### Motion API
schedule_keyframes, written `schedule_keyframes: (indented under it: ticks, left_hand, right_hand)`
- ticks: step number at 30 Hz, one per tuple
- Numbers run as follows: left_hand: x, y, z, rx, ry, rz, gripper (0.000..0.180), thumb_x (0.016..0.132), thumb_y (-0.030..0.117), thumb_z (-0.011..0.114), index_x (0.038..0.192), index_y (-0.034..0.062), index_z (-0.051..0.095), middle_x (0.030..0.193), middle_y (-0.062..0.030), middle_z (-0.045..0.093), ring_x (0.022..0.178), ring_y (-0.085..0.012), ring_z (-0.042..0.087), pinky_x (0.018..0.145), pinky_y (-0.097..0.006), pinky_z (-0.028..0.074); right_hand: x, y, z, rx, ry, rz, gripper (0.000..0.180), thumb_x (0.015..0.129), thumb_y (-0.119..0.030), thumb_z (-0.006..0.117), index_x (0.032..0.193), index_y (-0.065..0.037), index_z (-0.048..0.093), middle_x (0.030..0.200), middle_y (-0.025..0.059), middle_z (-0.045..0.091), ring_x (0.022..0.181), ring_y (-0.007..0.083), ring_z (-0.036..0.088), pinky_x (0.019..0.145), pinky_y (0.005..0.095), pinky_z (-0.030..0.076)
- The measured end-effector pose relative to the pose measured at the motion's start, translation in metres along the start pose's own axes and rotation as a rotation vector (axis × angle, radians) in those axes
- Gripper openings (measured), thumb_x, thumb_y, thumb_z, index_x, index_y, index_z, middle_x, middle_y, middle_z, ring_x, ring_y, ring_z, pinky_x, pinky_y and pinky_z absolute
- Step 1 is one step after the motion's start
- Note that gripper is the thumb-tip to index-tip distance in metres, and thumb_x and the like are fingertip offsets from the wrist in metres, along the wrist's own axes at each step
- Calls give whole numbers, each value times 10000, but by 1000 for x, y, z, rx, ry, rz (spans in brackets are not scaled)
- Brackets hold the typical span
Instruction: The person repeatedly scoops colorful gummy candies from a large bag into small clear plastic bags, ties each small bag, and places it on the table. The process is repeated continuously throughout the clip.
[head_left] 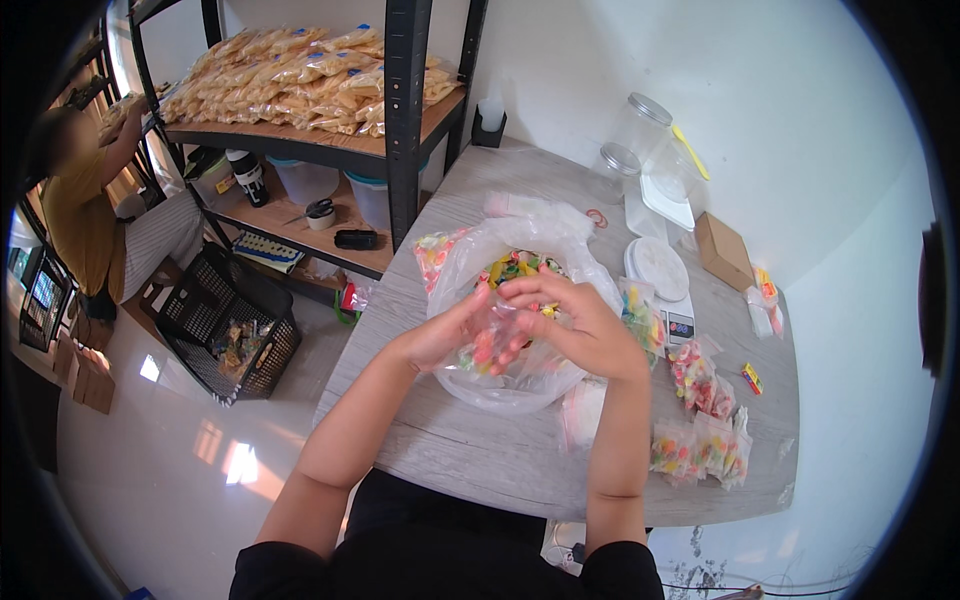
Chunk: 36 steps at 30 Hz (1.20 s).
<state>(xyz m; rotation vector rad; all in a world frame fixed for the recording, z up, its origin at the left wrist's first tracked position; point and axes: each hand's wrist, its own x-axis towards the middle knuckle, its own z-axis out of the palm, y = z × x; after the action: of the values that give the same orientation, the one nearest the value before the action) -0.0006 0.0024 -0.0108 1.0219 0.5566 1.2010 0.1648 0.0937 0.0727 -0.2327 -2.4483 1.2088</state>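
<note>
A large clear plastic bag (490,393) stands open on the grey table, with colourful wrapped candies (512,264) inside. Above its mouth, my left hand (440,336) and my right hand (585,318) curl around a small clear plastic bag (487,345) with pink and green sweets in it. My fingers partly hide this bag. To the left of the large bag sits a packet of pink and orange sweets (432,262). A stack of empty clear bags (582,415) lies by my right forearm.
A digital scale (680,327) carries a round white lid (656,268). Filled candy packets (690,447) lie at the right, near a cardboard box (724,252). Clear jars (640,125) stand behind. Leftward are a shelf (405,130), a black crate (262,365) and another person (85,215).
</note>
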Motion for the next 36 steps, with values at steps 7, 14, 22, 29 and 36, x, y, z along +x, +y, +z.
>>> schedule_keyframes:
  ticks: [7,14,22,29,36]
  left_hand:
    - [-1,-3,4,202,142,129,504,955,419,405,1274,33,455,1062,-52,574,886,-105,568,742,-244,462]
    - [5,6,10,344,153,145,383,940,148,508,1297,22,447,1197,-62,539,1087,-110,509,909,-279,430]
    - [8,4,7,330,451,561,116,900,65,558,995,7,526,959,-42,579,865,-105,571,770,-262,471]
    - [7,5,3,352,509,689,59,895,48,558,927,25,515,870,-28,564,808,-87,562,707,-239,467]
    - [6,9,9,349,511,713,55,900,51,546,933,25,509,872,-30,559,808,-93,562,702,-244,470]
  right_hand:
    - [0,-7,-1,13,188,34,330,729,23,639,1055,11,587,853,76,648,815,138,616,806,295,466]
    - [0,-9,4,-31,408,-27,285,754,53,621,1037,22,594,856,64,628,784,119,594,738,254,474]
    - [4,-2,8,-66,390,-106,265,768,79,614,1027,25,602,895,73,618,810,108,593,715,243,474]
    - [8,4,15,68,428,-72,408,767,98,621,1152,8,524,922,66,588,833,116,580,707,240,471]
    - [10,5,21,274,499,-24,473,757,65,649,1199,-10,497,871,58,601,783,106,587,700,231,470]
